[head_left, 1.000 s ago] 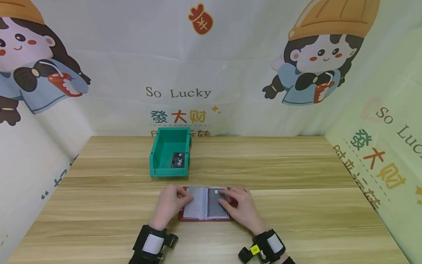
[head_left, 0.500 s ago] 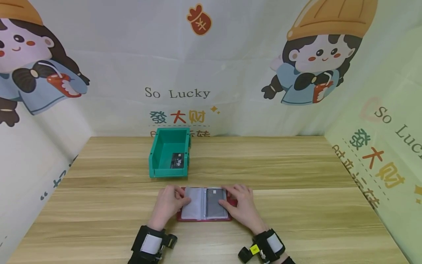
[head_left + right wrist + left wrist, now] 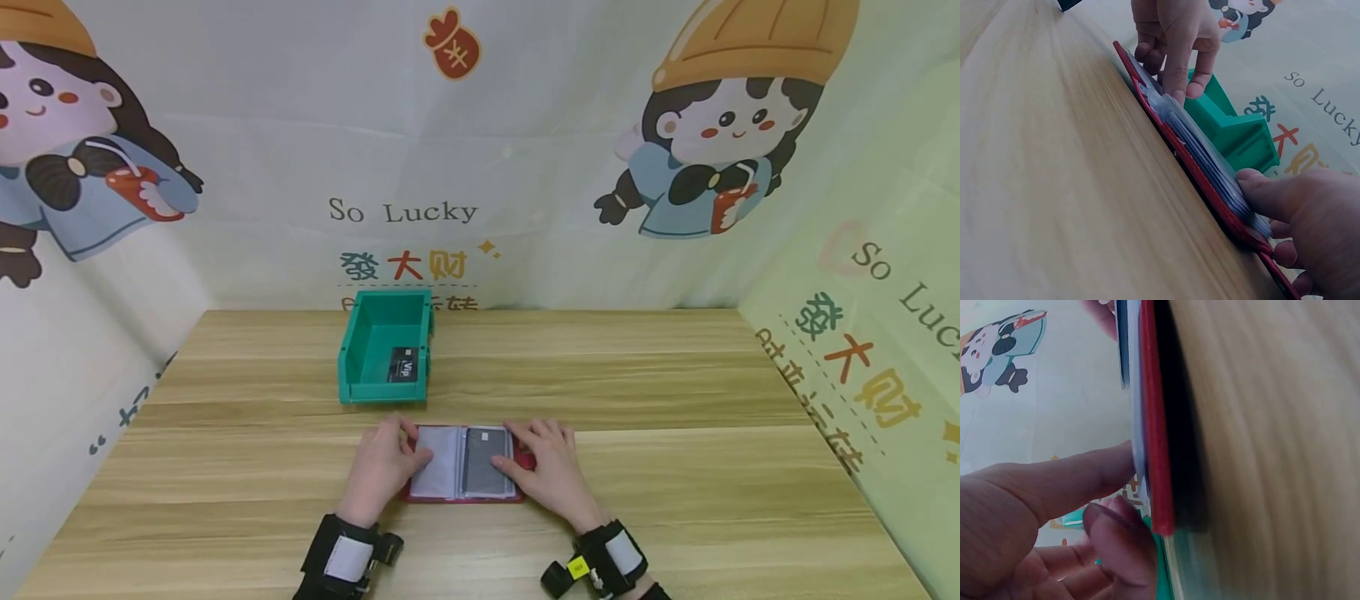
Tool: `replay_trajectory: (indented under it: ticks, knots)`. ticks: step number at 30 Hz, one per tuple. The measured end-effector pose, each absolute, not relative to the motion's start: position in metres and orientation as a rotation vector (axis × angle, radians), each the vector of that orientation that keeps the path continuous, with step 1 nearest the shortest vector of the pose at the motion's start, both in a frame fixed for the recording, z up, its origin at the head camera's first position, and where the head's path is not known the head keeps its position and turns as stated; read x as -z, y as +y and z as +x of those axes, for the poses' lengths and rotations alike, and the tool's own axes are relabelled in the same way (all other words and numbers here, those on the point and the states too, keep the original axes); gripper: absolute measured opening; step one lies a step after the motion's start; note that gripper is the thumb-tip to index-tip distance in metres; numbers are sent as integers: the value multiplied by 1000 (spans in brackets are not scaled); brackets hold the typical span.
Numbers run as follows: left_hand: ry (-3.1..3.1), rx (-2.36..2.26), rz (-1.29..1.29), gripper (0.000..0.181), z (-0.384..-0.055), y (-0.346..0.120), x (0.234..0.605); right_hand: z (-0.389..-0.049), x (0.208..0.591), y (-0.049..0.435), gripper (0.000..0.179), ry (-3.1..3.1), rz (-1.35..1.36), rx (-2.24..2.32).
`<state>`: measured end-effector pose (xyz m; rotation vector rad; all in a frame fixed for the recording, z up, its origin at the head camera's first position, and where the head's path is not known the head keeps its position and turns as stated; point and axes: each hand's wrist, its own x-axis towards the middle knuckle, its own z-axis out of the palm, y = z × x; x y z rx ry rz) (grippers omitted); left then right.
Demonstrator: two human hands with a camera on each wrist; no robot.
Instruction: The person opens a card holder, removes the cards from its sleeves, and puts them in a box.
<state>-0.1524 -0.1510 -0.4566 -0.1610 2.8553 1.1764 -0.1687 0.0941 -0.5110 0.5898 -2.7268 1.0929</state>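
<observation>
A red card holder lies spread on the table, its clear plastic sleeves facing up. The left-hand sleeve looks pale, while a grey card shows in the right-hand one. My left hand holds the holder's left side, thumb on the sleeve and fingers at the edge. Opposite, my right hand grips the right side; its thumb rests on the sleeve over the grey card. In the right wrist view, that thumb touches a stack of several sleeves, with other fingers by the red cover.
Behind the holder stands a green bin with a black card marked "Vip" inside. Wooden tabletop surrounds them. A printed cloth hangs at the back and sides.
My right fingertips have slid off the grey card's top toward the holder's right edge, the thumb staying over the card. The holder has shifted slightly left; my left hand keeps its hold.
</observation>
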Motion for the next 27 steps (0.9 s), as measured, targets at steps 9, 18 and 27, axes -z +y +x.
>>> replay_trajectory:
  ticks: [9, 18, 27]
  knots:
    - [3115, -977, 124, 5, -153, -129, 459, -169, 510, 93, 53, -2737, 584, -1092]
    - [2945, -1154, 130, 20, -162, -115, 457, -169, 511, 94, 51, -2737, 585, -1080]
    - [2846, -1254, 84, 21, -165, -116, 461, -169, 511, 92, 52, -2750, 583, -1060]
